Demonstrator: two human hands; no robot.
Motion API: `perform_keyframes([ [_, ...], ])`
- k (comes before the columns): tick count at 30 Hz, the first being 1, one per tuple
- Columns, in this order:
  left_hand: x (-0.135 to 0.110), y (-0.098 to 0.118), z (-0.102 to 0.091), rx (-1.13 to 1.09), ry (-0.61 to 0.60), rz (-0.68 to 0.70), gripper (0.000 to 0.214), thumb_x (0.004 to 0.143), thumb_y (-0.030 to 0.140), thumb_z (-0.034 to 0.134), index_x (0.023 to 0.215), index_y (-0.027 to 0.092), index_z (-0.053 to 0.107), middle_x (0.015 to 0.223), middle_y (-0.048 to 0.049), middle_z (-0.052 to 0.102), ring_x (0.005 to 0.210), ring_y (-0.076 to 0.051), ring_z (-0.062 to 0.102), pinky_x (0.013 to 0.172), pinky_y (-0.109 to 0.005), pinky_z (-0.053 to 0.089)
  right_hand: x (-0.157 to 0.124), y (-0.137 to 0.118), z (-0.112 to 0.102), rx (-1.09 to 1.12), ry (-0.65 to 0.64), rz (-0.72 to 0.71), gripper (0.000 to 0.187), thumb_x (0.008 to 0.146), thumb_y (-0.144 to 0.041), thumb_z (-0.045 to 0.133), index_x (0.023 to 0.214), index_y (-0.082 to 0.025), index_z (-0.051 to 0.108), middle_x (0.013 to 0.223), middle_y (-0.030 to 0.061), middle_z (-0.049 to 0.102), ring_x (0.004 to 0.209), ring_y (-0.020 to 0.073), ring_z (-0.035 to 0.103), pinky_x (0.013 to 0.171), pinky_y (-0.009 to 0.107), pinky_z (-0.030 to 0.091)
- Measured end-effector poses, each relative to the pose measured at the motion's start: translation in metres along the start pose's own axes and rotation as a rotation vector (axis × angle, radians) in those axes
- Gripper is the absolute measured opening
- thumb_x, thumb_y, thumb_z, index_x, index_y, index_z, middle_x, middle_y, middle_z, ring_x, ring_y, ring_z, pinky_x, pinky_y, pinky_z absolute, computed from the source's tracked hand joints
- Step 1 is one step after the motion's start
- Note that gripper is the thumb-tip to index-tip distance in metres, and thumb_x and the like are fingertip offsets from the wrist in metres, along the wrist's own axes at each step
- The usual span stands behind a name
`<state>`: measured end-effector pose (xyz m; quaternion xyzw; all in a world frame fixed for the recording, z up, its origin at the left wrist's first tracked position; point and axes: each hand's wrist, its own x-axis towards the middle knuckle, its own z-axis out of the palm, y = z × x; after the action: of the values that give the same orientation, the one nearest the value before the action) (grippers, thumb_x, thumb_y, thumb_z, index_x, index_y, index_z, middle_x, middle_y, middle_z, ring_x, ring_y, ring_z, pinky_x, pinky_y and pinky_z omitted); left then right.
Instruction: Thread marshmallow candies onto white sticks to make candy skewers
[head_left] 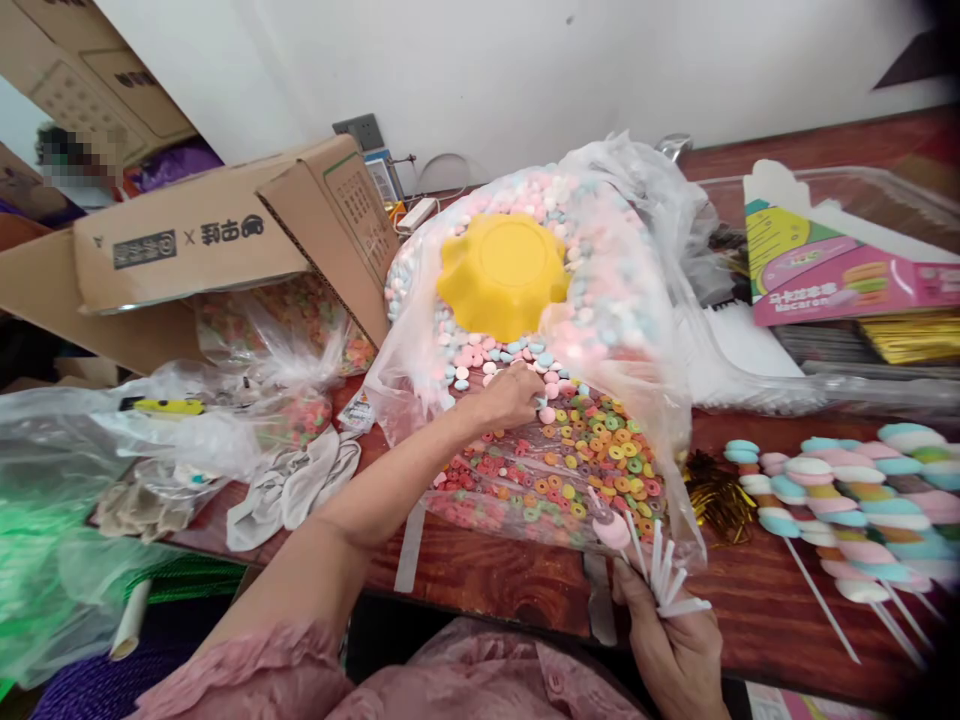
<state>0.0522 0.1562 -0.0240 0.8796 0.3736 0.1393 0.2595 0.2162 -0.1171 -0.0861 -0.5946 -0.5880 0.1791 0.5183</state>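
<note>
My left hand (pixel 514 397) reaches into a large clear plastic bag (pixel 660 405), its fingers closed among the pastel candies at the near edge of their heap. A light blue bit shows at the fingertips, but what they grip is unclear. Around it lie pink, white and blue marshmallow discs (pixel 480 355) and colourful ring gummies (pixel 615 440). At the table's front edge, my right hand (pixel 667 640) is wrapped round several white sticks (pixel 664 570). A pink marshmallow (pixel 611 530) is threaded on one stick beside the bundle.
A yellow wavy-rimmed bowl (pixel 502 280) sits upside down on the marshmallows. Finished candy skewers (pixel 840 500) lie at right, below a clear tray (pixel 735 365) and a pink macaron box (pixel 840 265). At left stand an open carton (pixel 195 235) and a grey cloth (pixel 296 490).
</note>
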Motion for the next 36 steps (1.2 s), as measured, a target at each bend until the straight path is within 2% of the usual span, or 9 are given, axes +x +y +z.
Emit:
perform_keyframes([
  [5,-0.017,0.001,0.008,0.252,0.042,0.140,0.036,0.081,0.008,0.049,0.113,0.016,0.065,0.115,-0.0131,0.062,0.113,-0.027,0.051,0.102,-0.041,0.041,0.000,-0.001,0.001,-0.002,-0.009,-0.010,0.023,0.095,-0.021,0.059,0.113,-0.020,0.073,0.086,0.0027,0.074,0.065,0.0155,0.068,0.062,0.021,0.055],
  [10,-0.025,0.008,0.006,0.311,0.003,0.087,0.041,0.075,-0.001,0.049,0.109,0.014,0.067,0.107,-0.0126,0.066,0.107,-0.027,0.055,0.104,-0.044,0.040,-0.005,0.002,0.001,-0.055,0.037,-0.045,0.025,0.094,-0.024,0.059,0.115,-0.018,0.071,0.085,0.0033,0.075,0.063,0.0169,0.069,0.059,0.023,0.055],
  [13,-0.036,0.018,0.004,0.114,0.140,0.071,0.039,0.076,0.001,0.052,0.108,0.015,0.070,0.104,-0.0115,0.070,0.102,-0.026,0.058,0.100,-0.044,0.043,-0.004,-0.003,-0.002,-0.108,0.022,-0.134,0.026,0.094,-0.023,0.054,0.114,-0.018,0.071,0.085,0.0044,0.075,0.063,0.0173,0.069,0.060,0.024,0.056],
  [17,-0.069,0.048,0.004,-0.565,0.390,-0.041,0.028,0.082,0.019,0.064,0.109,0.017,0.072,0.100,-0.0084,0.072,0.091,-0.021,0.064,0.084,-0.035,0.052,0.008,-0.024,-0.007,-0.181,-0.053,-0.133,0.027,0.095,-0.019,0.046,0.109,-0.017,0.069,0.078,0.0040,0.072,0.057,0.0149,0.064,0.060,0.023,0.054],
  [19,-0.090,0.066,0.005,-0.909,0.411,-0.131,0.032,0.079,0.030,0.073,0.109,0.017,0.073,0.095,-0.0061,0.073,0.084,-0.018,0.065,0.075,-0.031,0.055,0.015,-0.035,-0.007,-0.190,-0.101,-0.109,0.028,0.095,-0.018,0.045,0.108,-0.018,0.069,0.071,0.0016,0.068,0.053,0.0138,0.060,0.057,0.022,0.051],
  [21,-0.108,0.081,0.007,-1.097,0.427,-0.199,0.036,0.073,0.033,0.080,0.105,0.018,0.075,0.092,-0.0045,0.073,0.082,-0.016,0.065,0.072,-0.029,0.056,0.022,-0.041,-0.005,-0.198,-0.124,-0.123,0.027,0.095,-0.017,0.045,0.107,-0.019,0.069,0.067,-0.0004,0.065,0.051,0.0135,0.057,0.054,0.022,0.049],
  [24,-0.127,0.093,0.011,-1.159,0.495,-0.231,0.032,0.070,0.031,0.083,0.100,0.020,0.078,0.094,-0.0033,0.073,0.082,-0.014,0.065,0.073,-0.025,0.055,0.024,-0.044,-0.001,-0.208,-0.132,-0.169,0.026,0.094,-0.015,0.044,0.104,-0.019,0.068,0.065,-0.0013,0.062,0.050,0.0133,0.056,0.052,0.021,0.046],
  [29,-0.139,0.091,0.020,-1.183,0.574,-0.264,0.031,0.069,0.029,0.083,0.099,0.022,0.079,0.100,-0.0035,0.074,0.087,-0.015,0.065,0.077,-0.026,0.056,0.017,-0.046,-0.003,-0.194,-0.187,-0.132,0.023,0.096,-0.017,0.045,0.101,-0.020,0.067,0.066,-0.0012,0.061,0.052,0.0133,0.056,0.053,0.022,0.045],
  [36,-0.143,0.088,0.031,-1.226,0.561,-0.269,0.030,0.071,0.027,0.082,0.101,0.023,0.078,0.100,-0.0035,0.074,0.090,-0.016,0.066,0.081,-0.027,0.056,0.012,-0.049,-0.008,-0.155,-0.229,-0.102,0.022,0.097,-0.016,0.046,0.106,-0.020,0.066,0.068,-0.0015,0.059,0.055,0.0127,0.054,0.056,0.021,0.045],
])
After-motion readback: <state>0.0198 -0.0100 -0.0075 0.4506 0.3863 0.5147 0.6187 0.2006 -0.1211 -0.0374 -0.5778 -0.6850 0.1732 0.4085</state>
